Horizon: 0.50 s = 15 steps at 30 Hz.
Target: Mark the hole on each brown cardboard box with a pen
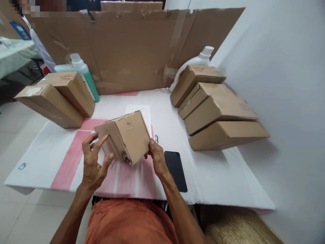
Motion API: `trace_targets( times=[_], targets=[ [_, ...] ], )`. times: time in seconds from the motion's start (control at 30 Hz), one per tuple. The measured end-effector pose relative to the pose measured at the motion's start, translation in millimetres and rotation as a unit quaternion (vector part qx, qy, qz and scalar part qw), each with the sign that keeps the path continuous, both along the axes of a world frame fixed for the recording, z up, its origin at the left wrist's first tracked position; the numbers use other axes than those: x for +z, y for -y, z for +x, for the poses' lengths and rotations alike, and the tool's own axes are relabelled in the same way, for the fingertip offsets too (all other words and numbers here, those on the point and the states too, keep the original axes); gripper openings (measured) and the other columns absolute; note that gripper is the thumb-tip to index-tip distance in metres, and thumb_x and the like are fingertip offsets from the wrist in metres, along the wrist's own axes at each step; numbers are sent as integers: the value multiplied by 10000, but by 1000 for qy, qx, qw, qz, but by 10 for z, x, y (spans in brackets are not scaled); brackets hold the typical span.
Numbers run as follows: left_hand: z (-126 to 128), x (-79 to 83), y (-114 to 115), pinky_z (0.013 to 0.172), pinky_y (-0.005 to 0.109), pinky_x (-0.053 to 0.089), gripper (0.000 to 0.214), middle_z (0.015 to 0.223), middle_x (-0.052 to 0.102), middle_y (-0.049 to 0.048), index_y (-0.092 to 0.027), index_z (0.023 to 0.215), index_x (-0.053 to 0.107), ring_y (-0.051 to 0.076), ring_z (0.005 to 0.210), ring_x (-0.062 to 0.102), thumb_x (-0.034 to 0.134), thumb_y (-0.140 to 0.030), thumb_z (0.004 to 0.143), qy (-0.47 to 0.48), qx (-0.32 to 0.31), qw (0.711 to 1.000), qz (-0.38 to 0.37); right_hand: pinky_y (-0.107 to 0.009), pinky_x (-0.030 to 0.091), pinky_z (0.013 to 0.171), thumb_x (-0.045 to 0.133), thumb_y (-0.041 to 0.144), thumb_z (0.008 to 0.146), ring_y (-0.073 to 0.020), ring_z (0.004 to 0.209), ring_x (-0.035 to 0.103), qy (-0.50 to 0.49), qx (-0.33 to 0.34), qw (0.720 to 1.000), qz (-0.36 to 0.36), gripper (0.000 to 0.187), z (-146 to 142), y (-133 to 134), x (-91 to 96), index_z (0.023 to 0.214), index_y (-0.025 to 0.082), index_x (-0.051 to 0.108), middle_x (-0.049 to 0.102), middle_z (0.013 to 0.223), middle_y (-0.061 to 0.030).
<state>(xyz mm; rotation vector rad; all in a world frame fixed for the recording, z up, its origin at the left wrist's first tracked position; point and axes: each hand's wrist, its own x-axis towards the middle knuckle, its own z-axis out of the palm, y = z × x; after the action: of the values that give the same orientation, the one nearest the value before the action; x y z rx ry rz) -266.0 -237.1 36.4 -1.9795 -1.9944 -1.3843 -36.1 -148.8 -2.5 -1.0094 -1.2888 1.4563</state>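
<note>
A brown cardboard box (133, 135) is held tilted above the front middle of the table, with a torn, dark patch at its lower corner. My right hand (157, 156) grips its right edge, thumb on the near face and the other fingers mostly hidden behind. Beside the box's left face is my left hand (95, 161), its fingers spread and bent; the index fingertip is at or very near the cardboard. Just right of my right wrist lies a black phone (175, 171), and a small shiny metal object (156, 139) lies near the right fingertips.
Two cardboard boxes (54, 105) stand at the left by a bottle of green liquid (88, 79). Several more boxes (218, 105) lean in a row at the right, a white jug (191, 62) behind them. A large cardboard panel (132, 51) closes the table's back; a wall (286, 101) rises at right.
</note>
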Motion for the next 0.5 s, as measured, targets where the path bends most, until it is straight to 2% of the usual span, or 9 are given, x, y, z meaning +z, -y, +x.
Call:
trace_targets(
  times=[0.07, 0.17, 0.23, 0.3, 0.4, 0.5],
  targets=[
    [-138, -70, -204, 1294, 618, 377, 538, 1630, 458, 176, -261, 1432, 637, 387, 1579, 419, 673, -589, 1008, 54, -3, 998, -12, -322, 459, 647, 542, 834, 991, -178, 679, 515, 27, 10, 999, 33, 614, 3, -9, 8, 828, 244, 596, 528, 748, 10],
    [-349, -163, -526, 1321, 638, 325, 795, 1653, 467, 211, -237, 1491, 515, 405, 1614, 399, 700, -754, 915, 127, -35, 990, -59, -353, 541, 785, 634, 836, 936, -220, 868, 617, 40, 23, 998, 51, 602, -22, -3, 12, 1013, 243, 707, 642, 999, -47],
    [-437, -212, -718, 1312, 645, 336, 1002, 1613, 515, 233, -212, 1578, 411, 412, 1571, 462, 681, -853, 856, 145, -58, 983, -94, -394, 573, 920, 716, 830, 879, -258, 1024, 664, 6, 51, 998, 31, 669, -64, 12, 1, 1221, 255, 706, 672, 1179, -80],
    [-444, -258, -869, 1296, 659, 352, 1102, 1582, 544, 247, -185, 1633, 360, 416, 1532, 503, 624, -907, 844, 140, -70, 981, -116, -433, 573, 1005, 829, 804, 791, -286, 1102, 677, -29, 60, 998, 7, 822, -125, 25, -25, 1383, 268, 636, 683, 1247, -97],
    [-292, -329, -1002, 1319, 646, 319, 1068, 1610, 508, 242, -180, 1635, 425, 411, 1575, 438, 513, -934, 883, 131, -67, 981, -129, -455, 593, 1014, 984, 728, 624, -299, 1115, 697, -87, -13, 996, -14, 1150, -242, 34, -89, 1554, 295, 463, 680, 1296, -114],
    [-6, -377, -1035, 1351, 666, 218, 1037, 1714, 341, 254, -175, 1651, 438, 441, 1665, 255, 518, -901, 914, 129, -22, 983, -127, -451, 622, 1002, 1031, 669, 568, -291, 1115, 729, -160, -120, 979, -33, 1362, -377, 37, -161, 1648, 333, 272, 669, 1341, -118]
  ],
)
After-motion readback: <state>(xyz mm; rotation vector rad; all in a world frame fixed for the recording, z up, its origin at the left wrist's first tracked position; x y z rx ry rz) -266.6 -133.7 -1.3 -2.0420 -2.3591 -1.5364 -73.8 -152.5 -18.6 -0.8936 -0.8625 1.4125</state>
